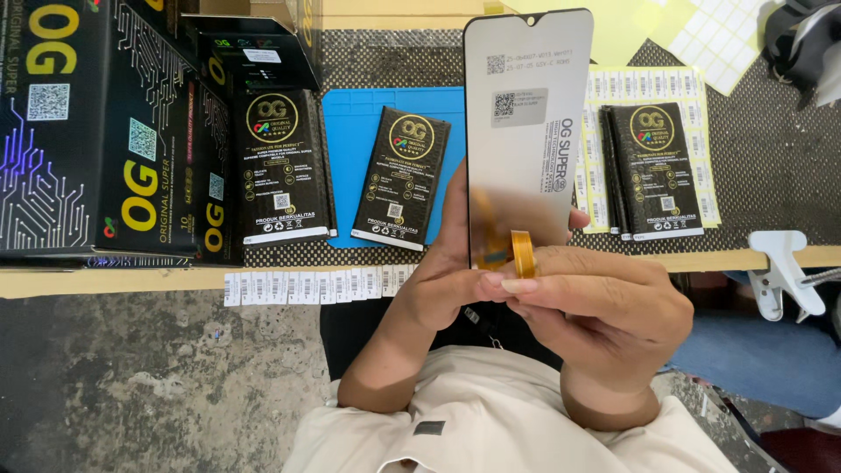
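Fingers [512,285] of my right hand [604,320] pinch the orange flex ribbon [522,254] at the bottom of the phone screen panel [526,131]. My left hand [447,280] grips the panel's lower left edge, holding it upright above the surface [105,278]. Behind it sit a blue mat [355,149], black flat packets [401,175], black boxes [88,131] and sticker sheets [320,284].
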